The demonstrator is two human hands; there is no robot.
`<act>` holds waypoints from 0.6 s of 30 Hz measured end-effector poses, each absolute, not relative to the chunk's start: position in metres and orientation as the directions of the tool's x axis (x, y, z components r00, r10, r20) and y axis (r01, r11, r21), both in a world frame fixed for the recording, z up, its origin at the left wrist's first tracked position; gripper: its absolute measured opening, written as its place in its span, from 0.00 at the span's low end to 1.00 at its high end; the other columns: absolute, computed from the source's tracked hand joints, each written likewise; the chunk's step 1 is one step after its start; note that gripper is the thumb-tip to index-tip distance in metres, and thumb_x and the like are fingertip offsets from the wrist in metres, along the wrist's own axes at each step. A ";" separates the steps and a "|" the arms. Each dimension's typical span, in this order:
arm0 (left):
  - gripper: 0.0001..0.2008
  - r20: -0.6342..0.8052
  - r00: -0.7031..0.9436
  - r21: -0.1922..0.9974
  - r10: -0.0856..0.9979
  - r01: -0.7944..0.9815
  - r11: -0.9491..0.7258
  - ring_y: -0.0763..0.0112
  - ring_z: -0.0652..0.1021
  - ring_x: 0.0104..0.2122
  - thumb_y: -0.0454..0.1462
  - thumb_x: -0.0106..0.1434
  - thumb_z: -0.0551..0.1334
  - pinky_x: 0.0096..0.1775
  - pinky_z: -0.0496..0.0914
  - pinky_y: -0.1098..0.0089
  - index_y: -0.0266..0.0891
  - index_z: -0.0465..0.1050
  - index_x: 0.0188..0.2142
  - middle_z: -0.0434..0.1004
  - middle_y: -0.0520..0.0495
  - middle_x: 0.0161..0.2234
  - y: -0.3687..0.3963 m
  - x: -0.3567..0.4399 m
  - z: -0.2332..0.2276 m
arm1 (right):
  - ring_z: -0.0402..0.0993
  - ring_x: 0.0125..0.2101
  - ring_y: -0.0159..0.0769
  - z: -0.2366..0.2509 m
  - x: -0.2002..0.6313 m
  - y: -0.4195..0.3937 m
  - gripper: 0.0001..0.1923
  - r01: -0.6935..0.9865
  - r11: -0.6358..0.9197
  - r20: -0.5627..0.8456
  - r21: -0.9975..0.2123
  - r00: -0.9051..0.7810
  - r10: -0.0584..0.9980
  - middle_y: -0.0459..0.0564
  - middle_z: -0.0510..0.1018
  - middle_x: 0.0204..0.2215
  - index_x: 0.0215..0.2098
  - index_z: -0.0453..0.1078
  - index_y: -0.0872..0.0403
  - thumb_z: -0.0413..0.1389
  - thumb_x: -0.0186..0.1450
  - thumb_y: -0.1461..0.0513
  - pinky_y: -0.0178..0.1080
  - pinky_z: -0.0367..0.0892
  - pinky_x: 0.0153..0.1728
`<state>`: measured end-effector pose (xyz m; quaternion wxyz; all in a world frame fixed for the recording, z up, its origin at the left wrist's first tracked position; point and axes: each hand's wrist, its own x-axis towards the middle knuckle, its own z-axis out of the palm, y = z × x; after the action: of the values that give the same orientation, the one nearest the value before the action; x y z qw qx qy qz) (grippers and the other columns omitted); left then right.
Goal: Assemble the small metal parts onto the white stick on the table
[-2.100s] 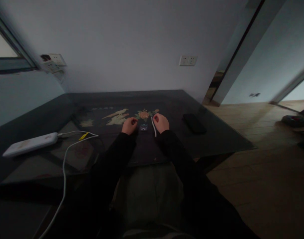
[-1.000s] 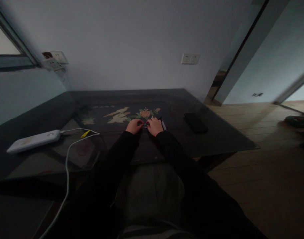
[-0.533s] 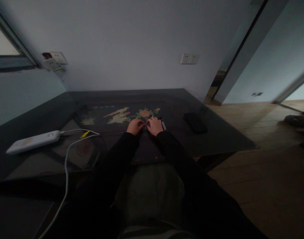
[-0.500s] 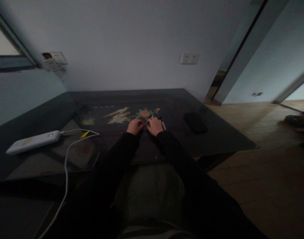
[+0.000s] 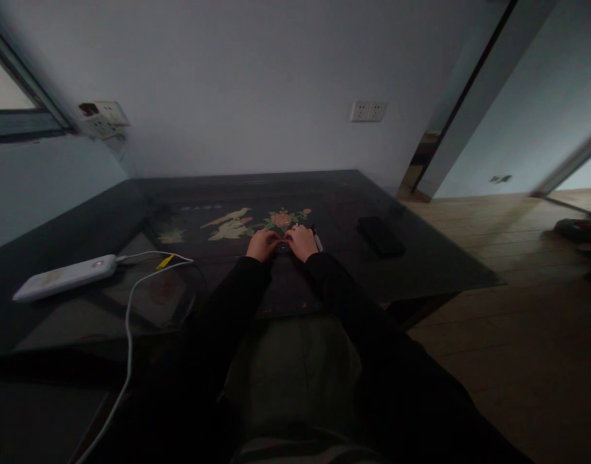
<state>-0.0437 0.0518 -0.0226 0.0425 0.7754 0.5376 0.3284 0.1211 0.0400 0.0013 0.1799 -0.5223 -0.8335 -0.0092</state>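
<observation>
Across the top of my view rises a pale wall, and to my right a wooden floor runs out past the table. That dark, glossy table meets the wall along its far edge; its near edge lies close to my body, and its right edge slants out to a corner well past my right hand. A printed picture of birds and flowers spreads over the middle of the top, just beyond my hands.

My black sleeves come in over the near edge. On my left a white cable bends across the top and drops over the near edge, well apart from my left hand. It joins a white power bank, which lies far out on that side. On my right a black phone-like slab lies between my right hand and the right edge — a stretch of tabletop separates it from each.

My hands are close together, fingers and thumbs curled in toward each other; I cannot tell whether either is clamped on anything. A yellow tag sits on the cable. Just beside my right hand, on its outer side, is a slim white strip. Between my fingertips, on the tabletop — mostly hidden — lies a small glinting piece.
</observation>
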 end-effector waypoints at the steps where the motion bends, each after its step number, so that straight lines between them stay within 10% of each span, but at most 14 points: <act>1: 0.03 0.466 0.206 0.421 0.860 0.804 -0.421 0.64 0.74 0.35 0.35 0.57 0.64 0.42 0.68 0.64 0.38 0.77 0.31 0.74 0.44 0.31 0.051 -0.044 -0.022 | 0.63 0.50 0.43 0.002 0.121 0.040 0.10 0.872 0.455 0.306 -0.178 -0.391 0.868 0.53 0.74 0.45 0.41 0.74 0.50 0.51 0.67 0.59 0.45 0.59 0.47; 11: 0.03 0.492 0.153 0.491 0.857 0.764 -0.419 0.65 0.74 0.35 0.34 0.58 0.62 0.43 0.69 0.64 0.39 0.75 0.32 0.75 0.45 0.32 0.048 -0.041 -0.018 | 0.65 0.49 0.43 0.004 0.119 0.040 0.11 0.850 0.460 0.374 -0.256 -0.351 0.858 0.56 0.75 0.44 0.40 0.74 0.53 0.51 0.67 0.60 0.45 0.58 0.47; 18: 0.12 0.606 0.116 0.479 0.787 0.737 -0.478 0.64 0.75 0.40 0.36 0.60 0.61 0.46 0.68 0.64 0.37 0.71 0.44 0.75 0.42 0.39 0.039 -0.035 -0.008 | 0.72 0.35 0.36 0.003 0.120 0.049 0.07 0.574 0.398 0.414 -0.715 -0.110 0.904 0.53 0.79 0.33 0.34 0.75 0.58 0.56 0.62 0.63 0.37 0.65 0.40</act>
<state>-0.0348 0.0386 -0.0083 0.0293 0.7466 0.5101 0.4262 0.1200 0.0486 0.0030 0.4257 -0.5135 -0.7195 0.1934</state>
